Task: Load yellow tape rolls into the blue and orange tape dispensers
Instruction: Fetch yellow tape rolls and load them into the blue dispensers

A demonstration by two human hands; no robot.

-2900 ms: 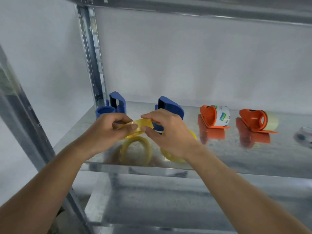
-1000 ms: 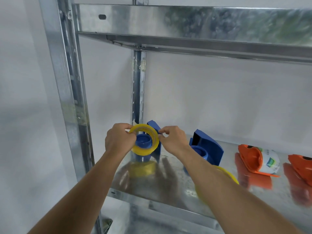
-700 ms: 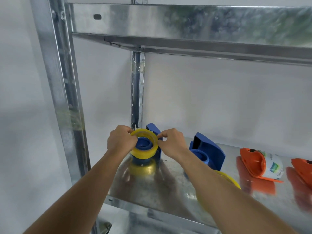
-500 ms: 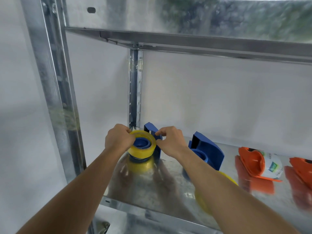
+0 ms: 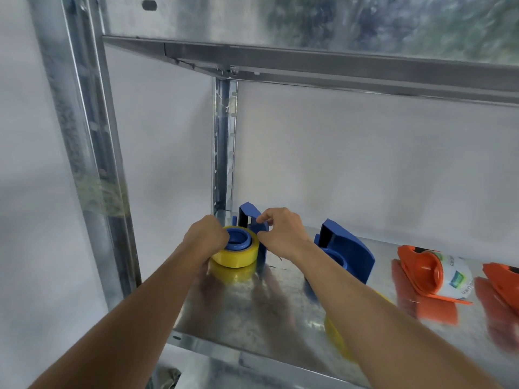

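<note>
A yellow tape roll point(image 5: 238, 255) sits around the blue hub of the left blue dispenser point(image 5: 254, 220) in the shelf's back left corner. My left hand point(image 5: 206, 238) presses on the roll's left side. My right hand point(image 5: 280, 234) pinches at the dispenser's blade end, right of the roll; whether tape is between the fingers I cannot tell. A second blue dispenser point(image 5: 346, 249) stands empty to the right. Another yellow roll point(image 5: 337, 336) lies on the shelf, mostly hidden under my right forearm. Two orange dispensers point(image 5: 427, 275) point(image 5: 502, 282) lie further right.
The metal shelf point(image 5: 252, 313) is shiny and reflects the objects. A front upright post point(image 5: 92, 164) stands at left, a rear post point(image 5: 223, 147) is in the corner, and an upper shelf point(image 5: 309, 29) hangs overhead. The nearer orange dispenser holds a white labelled roll point(image 5: 456, 277).
The yellow roll went from held in the air over the hub to seated low on the left blue dispenser. My right hand shifted to the dispenser's blade end.
</note>
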